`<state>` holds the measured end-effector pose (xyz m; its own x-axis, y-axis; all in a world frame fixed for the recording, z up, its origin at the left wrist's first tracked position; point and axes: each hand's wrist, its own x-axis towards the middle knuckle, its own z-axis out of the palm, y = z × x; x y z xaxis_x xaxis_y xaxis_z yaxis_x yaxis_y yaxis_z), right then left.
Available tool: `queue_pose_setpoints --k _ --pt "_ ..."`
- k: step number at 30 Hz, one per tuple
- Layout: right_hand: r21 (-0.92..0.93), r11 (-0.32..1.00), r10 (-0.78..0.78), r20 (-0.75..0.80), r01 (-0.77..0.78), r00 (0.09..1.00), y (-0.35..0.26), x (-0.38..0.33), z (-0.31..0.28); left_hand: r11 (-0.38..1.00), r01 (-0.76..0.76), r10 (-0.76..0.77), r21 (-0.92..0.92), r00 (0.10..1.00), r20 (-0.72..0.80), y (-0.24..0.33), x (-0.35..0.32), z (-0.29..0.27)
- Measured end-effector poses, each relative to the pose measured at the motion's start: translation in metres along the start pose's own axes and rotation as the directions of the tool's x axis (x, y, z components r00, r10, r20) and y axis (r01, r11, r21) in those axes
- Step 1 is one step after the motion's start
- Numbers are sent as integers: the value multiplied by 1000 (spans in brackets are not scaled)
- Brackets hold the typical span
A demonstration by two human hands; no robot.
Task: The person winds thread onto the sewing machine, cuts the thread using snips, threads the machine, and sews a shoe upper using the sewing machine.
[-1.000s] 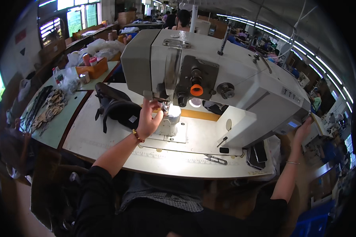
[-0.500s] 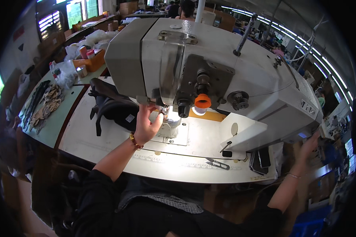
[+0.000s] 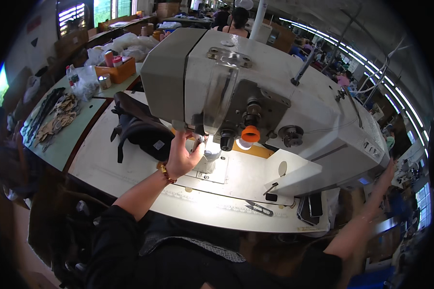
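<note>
A large white industrial sewing machine (image 3: 275,86) fills the middle of the view. My left hand (image 3: 182,156) is up at its needle area, the thumb and fingers closed together beside the needle post (image 3: 210,156). Whatever the fingertips grip is too small and hidden to make out. My right arm reaches out to the machine's far right end, where my right hand (image 3: 386,171) is by the edge of the housing; its fingers are blurred and partly hidden. A black bag-like piece (image 3: 144,132) with straps and a small white label lies on the machine table, left of my left hand.
Thread snips (image 3: 259,208) lie near the table's front edge, beside a ruler strip (image 3: 226,207). Dark phone-like slabs (image 3: 309,208) are at the front right corner. On the green side table (image 3: 48,149) are cut pieces (image 3: 60,120) and an orange box (image 3: 115,72).
The view has shifted, so the machine sits slightly lower. My right hand has risen a little at the machine's right end. My left hand stays at the needle area.
</note>
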<state>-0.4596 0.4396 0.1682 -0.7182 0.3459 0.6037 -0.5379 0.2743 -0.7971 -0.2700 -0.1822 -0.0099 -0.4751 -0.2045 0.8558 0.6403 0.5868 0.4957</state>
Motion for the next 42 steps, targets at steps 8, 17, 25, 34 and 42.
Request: queue_pose_setpoints --k 8,17,25,34,42 --pt "350 937 91 -238 -2 967 -1 -79 44 999 8 -10 42 999 44 2 3 -10" --pt "169 984 -23 -227 63 974 -13 -64 44 994 17 -12 108 999 -44 1 3 3" --pt "214 976 5 -219 43 976 -3 -59 32 994 3 -6 107 999 31 -19 13 -10" --pt "238 968 -42 -179 85 983 0 -61 33 830 427 -343 -358 898 274 -20 16 -29" --pt "225 969 -51 -227 104 973 2 -57 33 788 616 -583 -8 750 313 7 17 -31"
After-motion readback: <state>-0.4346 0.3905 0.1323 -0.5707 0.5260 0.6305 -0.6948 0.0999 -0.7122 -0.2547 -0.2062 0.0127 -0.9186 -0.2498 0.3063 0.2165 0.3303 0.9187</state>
